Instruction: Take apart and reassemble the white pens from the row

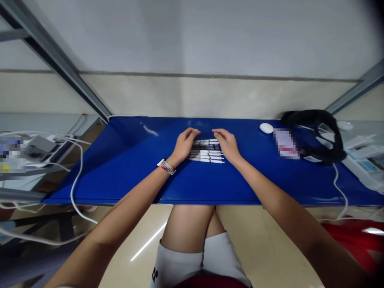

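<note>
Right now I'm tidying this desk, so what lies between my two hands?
In the head view, a row of white pens lies on the blue mat between left hand and right hand.

Glossy blue rectangular tabletop (126, 168) spans the middle. Far side: pale grey wall (192, 36) above a cream lower band (192, 96). Grey metal frame struts (60, 68) slant at left and right. Shiny beige tiled floor (270, 240) near, catching a bright light streak.

A white mouse (266, 128) and black headset (318, 134) lie right on the blue table (126, 168); white cables (75, 180) trail left.
</note>
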Available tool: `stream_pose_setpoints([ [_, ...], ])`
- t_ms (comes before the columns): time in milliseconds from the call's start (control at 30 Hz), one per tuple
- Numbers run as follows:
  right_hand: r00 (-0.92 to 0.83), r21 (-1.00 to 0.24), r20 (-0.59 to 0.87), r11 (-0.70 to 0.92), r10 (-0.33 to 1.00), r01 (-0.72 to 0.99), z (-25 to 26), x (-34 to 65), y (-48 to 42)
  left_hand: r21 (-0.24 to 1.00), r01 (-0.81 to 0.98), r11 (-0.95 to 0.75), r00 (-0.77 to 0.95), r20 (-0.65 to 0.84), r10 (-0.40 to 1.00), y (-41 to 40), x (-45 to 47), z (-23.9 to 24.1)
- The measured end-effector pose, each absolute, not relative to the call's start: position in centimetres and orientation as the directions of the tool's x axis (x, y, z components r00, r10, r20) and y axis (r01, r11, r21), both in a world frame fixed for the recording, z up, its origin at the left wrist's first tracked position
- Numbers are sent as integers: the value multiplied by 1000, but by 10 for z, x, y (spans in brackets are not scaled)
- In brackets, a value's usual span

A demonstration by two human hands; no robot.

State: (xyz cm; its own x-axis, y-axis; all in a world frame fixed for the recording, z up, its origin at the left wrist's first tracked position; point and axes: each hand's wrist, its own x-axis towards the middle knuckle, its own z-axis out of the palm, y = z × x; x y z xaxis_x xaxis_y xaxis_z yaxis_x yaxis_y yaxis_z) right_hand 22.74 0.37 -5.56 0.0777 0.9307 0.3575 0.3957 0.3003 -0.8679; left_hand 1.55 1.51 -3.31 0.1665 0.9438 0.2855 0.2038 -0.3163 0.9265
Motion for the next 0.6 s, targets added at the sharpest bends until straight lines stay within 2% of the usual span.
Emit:
stream_pose_setpoints([
  [300,76,-851,390,328,918,411,-60,218,1,929,194,-315,212,273,938,6,24,-33],
  [600,82,-844,401,333,913,420,-63,215,1,943,154,-295,159,271,949,8,27,-39],
])
